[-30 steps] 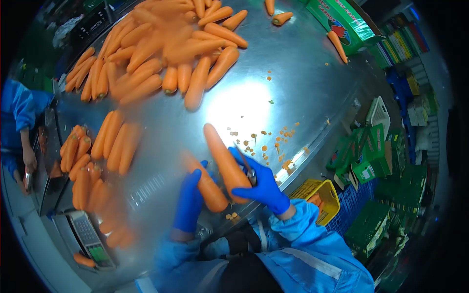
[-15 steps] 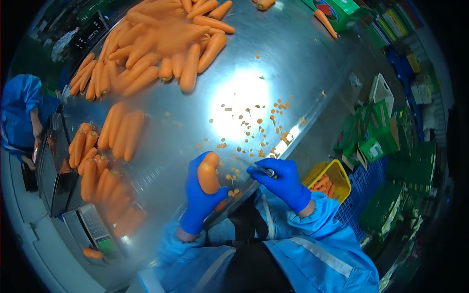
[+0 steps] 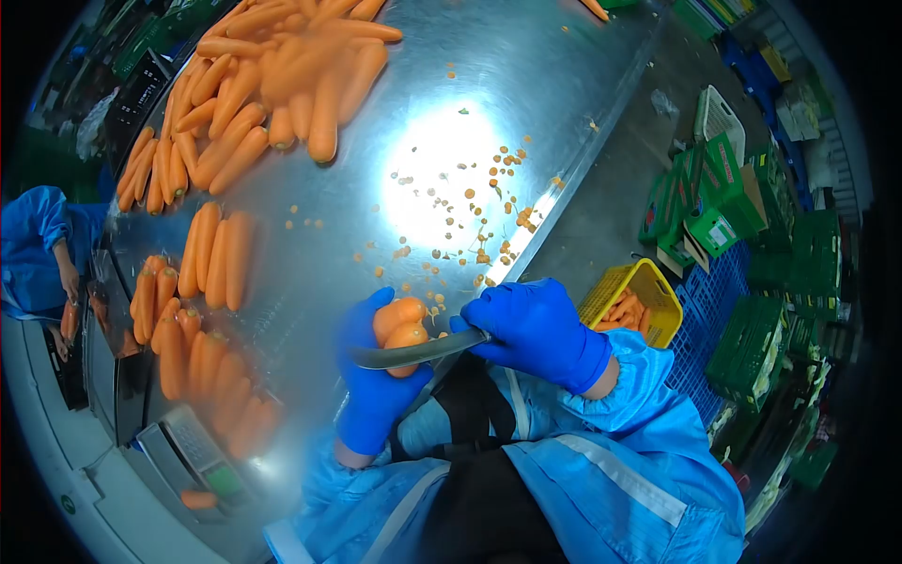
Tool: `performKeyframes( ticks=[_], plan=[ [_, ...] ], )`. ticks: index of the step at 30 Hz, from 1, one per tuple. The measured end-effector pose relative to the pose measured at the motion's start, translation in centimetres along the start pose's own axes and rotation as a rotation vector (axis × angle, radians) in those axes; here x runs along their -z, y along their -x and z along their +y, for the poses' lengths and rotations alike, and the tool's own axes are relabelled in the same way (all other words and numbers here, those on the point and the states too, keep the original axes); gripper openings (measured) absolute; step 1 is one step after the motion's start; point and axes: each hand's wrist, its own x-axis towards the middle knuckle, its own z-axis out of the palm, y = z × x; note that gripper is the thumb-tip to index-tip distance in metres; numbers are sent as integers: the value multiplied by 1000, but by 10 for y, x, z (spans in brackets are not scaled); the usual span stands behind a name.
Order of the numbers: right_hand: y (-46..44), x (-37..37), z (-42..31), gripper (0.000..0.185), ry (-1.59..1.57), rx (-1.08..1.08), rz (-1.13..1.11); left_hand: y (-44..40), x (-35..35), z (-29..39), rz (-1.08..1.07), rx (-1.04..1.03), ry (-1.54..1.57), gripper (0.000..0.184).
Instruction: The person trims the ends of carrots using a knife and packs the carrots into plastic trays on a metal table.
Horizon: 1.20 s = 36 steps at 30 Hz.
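Observation:
Carrots (image 3: 401, 315) are gripped in my blue-gloved left hand (image 3: 371, 390), at the near edge of the metal table (image 3: 310, 188). Their rounded ends point up. My right hand (image 3: 540, 334), gloved in blue too, is closed round the handle of a knife (image 3: 423, 352). The blade lies across in front of the carrots, its tip reaching over my left hand; whether it touches them I cannot tell. Small carrot end slices (image 3: 479, 235) are scattered on the metal just beyond my hands.
A large carrot pile (image 3: 272, 85) covers the far left, with grouped carrots (image 3: 216, 258) nearer. A scale (image 3: 193, 446) stands at lower left. Right of the table are a yellow crate (image 3: 658, 291) with carrot pieces and green boxes (image 3: 719, 188). Another person (image 3: 42, 244) works at far left.
The knife has come left across the carrots, with my right hand now higher and palm turned. The carrots in my left hand have tilted towards me. The whole view has shifted slightly.

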Motion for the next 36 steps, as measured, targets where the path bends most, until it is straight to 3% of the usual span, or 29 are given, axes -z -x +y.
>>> performKeyframes(
  ticks=[3,7,10,13,14,17,24,30,33,36],
  plan=[
    [1,3,-2,25,-3,-12,1,3,-4,-1,15,129,60,77],
    [0,4,-2,21,-6,-5,18,5,-5,1,9,147,57,76],
    [9,-16,26,16,-122,-138,196,10,-1,-3,-1,187,108,75],
    [15,-14,55,25,-96,-437,161,15,2,-5,-14,282,249,80],
    [17,-20,57,23,-74,-276,242,14,2,-2,-21,303,260,80],
    [-2,-6,30,21,-88,-75,120,8,2,3,-36,384,403,80],
    [-12,0,37,21,4,8,-2,0,16,7,-109,582,520,87],
    [-24,3,43,24,33,34,-81,-1,19,5,-102,566,526,83],
    [-28,0,49,17,33,-1,-54,0,23,-2,-176,553,537,83],
    [-29,-20,81,13,-111,-461,-14,0,27,-3,-245,542,749,79]
  ],
)
